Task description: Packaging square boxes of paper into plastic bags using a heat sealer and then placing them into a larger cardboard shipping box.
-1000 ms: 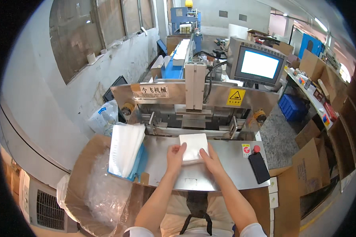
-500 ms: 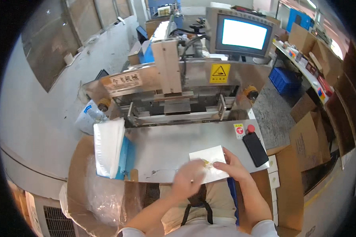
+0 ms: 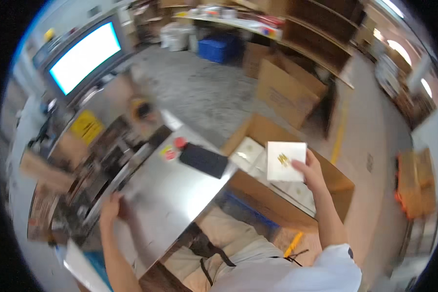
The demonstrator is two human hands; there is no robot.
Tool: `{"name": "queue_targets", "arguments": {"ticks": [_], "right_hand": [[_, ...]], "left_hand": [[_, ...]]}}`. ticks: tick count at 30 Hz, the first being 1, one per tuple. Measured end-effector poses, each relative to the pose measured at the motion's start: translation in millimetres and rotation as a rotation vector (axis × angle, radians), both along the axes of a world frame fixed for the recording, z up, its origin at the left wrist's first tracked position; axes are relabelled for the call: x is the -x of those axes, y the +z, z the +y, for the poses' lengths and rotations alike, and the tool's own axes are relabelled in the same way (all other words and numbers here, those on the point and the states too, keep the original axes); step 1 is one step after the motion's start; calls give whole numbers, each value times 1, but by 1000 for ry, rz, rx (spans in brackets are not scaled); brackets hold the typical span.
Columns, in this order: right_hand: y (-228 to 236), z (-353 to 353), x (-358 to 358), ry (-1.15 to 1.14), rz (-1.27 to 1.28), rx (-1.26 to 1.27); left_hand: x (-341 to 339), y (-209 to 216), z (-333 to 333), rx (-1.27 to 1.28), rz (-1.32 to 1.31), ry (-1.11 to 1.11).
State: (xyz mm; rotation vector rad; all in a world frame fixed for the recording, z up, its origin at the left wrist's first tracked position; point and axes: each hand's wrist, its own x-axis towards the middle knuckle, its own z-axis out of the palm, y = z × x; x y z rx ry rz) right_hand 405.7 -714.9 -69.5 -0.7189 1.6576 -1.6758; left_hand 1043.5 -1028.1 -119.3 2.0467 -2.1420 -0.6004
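My right hand (image 3: 312, 171) grips a white square box (image 3: 277, 168) with a gold mark on its top face, the thumb lying over that face. It holds the box above an open cardboard carton (image 3: 248, 192) in which several similar white boxes (image 3: 248, 150) lie. Over at the far left of the metal worktable (image 3: 155, 204), my left hand (image 3: 113, 207) is beside the front of the machine (image 3: 102, 170). Motion blurs its fingers, and I cannot tell whether they touch anything.
A black phone (image 3: 203, 160) lies on the worktable near a red button (image 3: 180, 142). A lit monitor (image 3: 85, 57) stands behind the machine. Past the carton are another open cardboard box (image 3: 289, 92), a blue crate (image 3: 216, 48) and wooden shelves (image 3: 321, 34).
My view has swung to the right. My right hand has carried the white box off the worktable to above the carton. The left hand has come away from the box toward the machine.
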Motion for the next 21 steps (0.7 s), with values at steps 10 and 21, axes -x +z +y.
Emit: {"name": "queue_targets", "arguments": {"ticks": [10, 21], "right_hand": [[-204, 134, 102, -142, -474, -576], [-276, 132, 78, 777, 65, -992]], "left_hand": [[29, 20, 54, 202, 531, -22], [-44, 114, 235, 731, 568, 362]]}}
